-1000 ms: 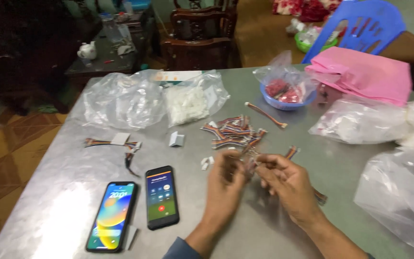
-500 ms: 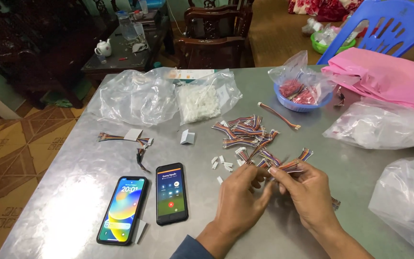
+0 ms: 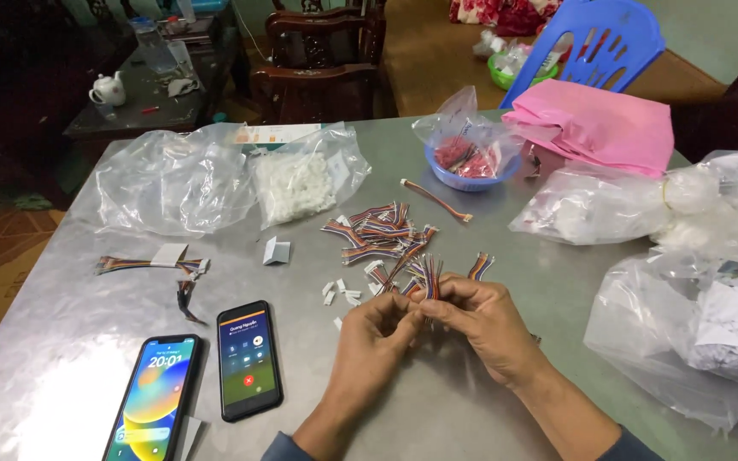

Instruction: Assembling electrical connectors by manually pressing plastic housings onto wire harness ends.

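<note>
Two hands: the left hand point(image 3: 375, 335) and the right hand point(image 3: 482, 314) are held together above the grey table point(image 3: 471, 410), fingertips meeting.
Held thing: a short bundle of multicoloured wires point(image 3: 430, 277) is pinched between both hands, its loose ends fanned upward.
Fingers: both sets are closed on the bundle; exactly which fingertips press the wire is hidden.
Supply: a loose pile of wire pieces point(image 3: 379, 232) is seen just beyond the hands, and small white connectors point(image 3: 341, 293) are scattered just left of them.
Left of the table: two phones point(image 3: 248, 358) are laid side by side with lit screens, near a taped wire bundle point(image 3: 152, 263).
Far side: a clear bag of white parts point(image 3: 297, 182), a blue bowl point(image 3: 467, 175) and a pink bag point(image 3: 595, 124) are set well apart from the hands.
Doing it well: the wires are probably best kept flat and in colour order, gripped close to the ends so none slips.
Risk: the tiny connectors could be brushed away by a wrist.
</note>
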